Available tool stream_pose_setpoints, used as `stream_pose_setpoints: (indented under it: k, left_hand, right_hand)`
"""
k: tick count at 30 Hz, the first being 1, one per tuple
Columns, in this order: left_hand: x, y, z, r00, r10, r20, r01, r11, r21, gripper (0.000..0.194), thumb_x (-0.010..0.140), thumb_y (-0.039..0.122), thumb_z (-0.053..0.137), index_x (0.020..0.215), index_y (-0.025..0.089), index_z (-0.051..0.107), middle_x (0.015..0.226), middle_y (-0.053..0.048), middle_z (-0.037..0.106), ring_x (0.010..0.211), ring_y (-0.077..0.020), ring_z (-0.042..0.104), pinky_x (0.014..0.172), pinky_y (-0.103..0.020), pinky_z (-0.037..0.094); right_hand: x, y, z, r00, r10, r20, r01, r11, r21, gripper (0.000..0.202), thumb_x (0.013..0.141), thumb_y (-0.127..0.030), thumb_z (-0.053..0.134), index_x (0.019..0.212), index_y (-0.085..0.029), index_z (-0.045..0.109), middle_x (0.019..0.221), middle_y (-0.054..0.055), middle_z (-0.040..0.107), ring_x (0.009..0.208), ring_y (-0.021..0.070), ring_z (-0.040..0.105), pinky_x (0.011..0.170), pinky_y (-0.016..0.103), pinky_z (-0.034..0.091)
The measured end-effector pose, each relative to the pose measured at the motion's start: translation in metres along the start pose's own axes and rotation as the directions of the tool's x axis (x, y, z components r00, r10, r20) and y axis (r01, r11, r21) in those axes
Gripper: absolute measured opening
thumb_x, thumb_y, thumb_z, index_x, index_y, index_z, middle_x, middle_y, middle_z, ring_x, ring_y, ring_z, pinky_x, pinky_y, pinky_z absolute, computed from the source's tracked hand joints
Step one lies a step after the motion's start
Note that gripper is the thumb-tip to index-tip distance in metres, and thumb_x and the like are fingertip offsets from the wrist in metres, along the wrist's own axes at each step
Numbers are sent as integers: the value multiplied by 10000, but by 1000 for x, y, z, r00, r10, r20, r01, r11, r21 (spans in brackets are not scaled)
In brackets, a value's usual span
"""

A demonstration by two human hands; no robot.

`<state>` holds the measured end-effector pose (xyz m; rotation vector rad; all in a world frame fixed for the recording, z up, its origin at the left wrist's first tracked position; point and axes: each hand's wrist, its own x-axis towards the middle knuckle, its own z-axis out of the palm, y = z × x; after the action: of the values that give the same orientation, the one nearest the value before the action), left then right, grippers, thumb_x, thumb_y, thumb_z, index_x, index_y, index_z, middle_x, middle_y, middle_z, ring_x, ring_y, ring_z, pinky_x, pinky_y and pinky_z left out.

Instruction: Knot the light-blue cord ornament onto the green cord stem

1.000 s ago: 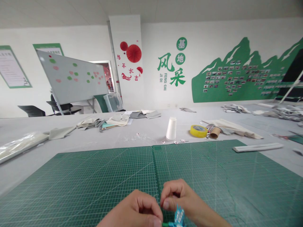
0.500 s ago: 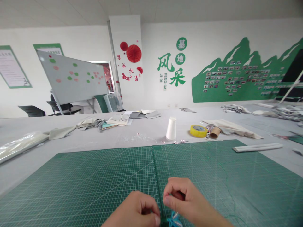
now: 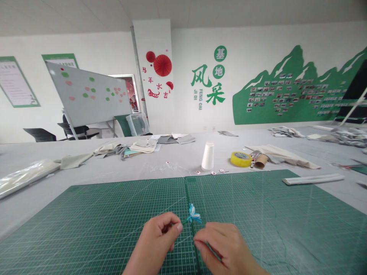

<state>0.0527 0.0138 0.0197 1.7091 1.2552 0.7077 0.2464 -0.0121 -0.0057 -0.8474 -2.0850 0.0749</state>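
Observation:
A small blue flower-like piece (image 3: 194, 214) with white details is held up over the seam between two green cutting mats (image 3: 120, 214). Its short green stem is pinched between the thumb and fingers of my left hand (image 3: 160, 240). My right hand (image 3: 223, 246) is just below and right of the flower, apart from it, with thumb and forefinger closed at the tips; anything between them is too small to make out. A green thread (image 3: 283, 244) runs over the right mat toward my right hand.
Beyond the mats stand a white thread cone (image 3: 208, 156), a yellow tape roll (image 3: 241, 159) and a cardboard tube (image 3: 261, 161). A rolled white strip (image 3: 313, 179) lies across the right mat's far edge. Fabric scraps (image 3: 143, 145) lie farther back; a plastic-wrapped bundle (image 3: 27, 176) is at left.
My left hand has risen, bringing the blue flower from the bottom edge up above my fingers. My right hand has moved slightly lower, its fingertips now pinched together.

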Motion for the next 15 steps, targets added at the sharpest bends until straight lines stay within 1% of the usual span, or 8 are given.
stream_pose_setpoints:
  k: [3,5,6,8,10,12,14,15]
  left_hand:
    - [1,1,-2,1000,12,6,-12,997,-76,224,804,369,502,688,185,552,498,74,406,496,-116,377,525,-236,305]
    - [2,1,-2,1000,-3,15,5,993,-121,223,799,380,513,690,188,550,482,84,394,468,-104,323,497,-229,273]
    - [3,0,-2,1000,-14,22,17,989,-144,223,797,385,520,692,190,548,475,88,392,452,-97,295,483,-226,257]
    - [3,-2,-2,999,-24,46,32,980,-196,224,796,395,532,700,193,546,460,96,392,421,-84,250,460,-220,230]
    - [4,-4,-1,997,-15,79,34,968,-247,230,801,405,543,711,194,548,449,101,398,398,-74,221,446,-214,212]
    - [3,-6,-1,993,-8,115,42,954,-297,241,806,419,560,725,192,552,443,103,407,387,-66,204,435,-208,196]
    - [3,-7,-1,990,10,144,40,939,-341,258,807,438,579,738,190,559,440,101,412,387,-64,198,430,-204,186]
    - [2,-7,-1,987,23,162,37,934,-356,265,805,445,587,740,189,563,437,99,414,389,-64,204,428,-202,185]
  right_hand:
    - [1,0,0,1000,12,0,-12,1000,17,221,869,-134,463,725,-159,628,567,-5,569,500,113,489,502,246,314]
    - [2,-1,2,999,48,13,-49,997,64,215,865,-142,466,722,-158,626,571,-10,563,499,108,483,501,238,313]
    - [1,-1,3,996,84,28,-87,991,99,208,862,-151,472,720,-157,624,575,-13,557,501,105,479,502,232,313]
    - [1,0,6,979,189,72,-199,965,171,191,854,-178,496,713,-157,622,564,-30,516,494,98,451,497,221,304]
    - [1,3,9,940,321,117,-340,912,230,189,847,-210,530,688,-159,619,534,-53,433,488,94,404,494,218,285]
    - [0,7,12,885,436,163,-465,830,306,209,846,-257,556,669,-161,613,519,-69,351,489,95,350,490,221,261]
    - [0,12,14,838,496,230,-545,726,420,257,853,-326,568,655,-164,588,532,-73,317,500,96,302,483,225,237]
    - [0,14,14,824,498,271,-564,674,477,284,853,-361,574,648,-165,571,542,-73,312,508,96,282,480,225,227]
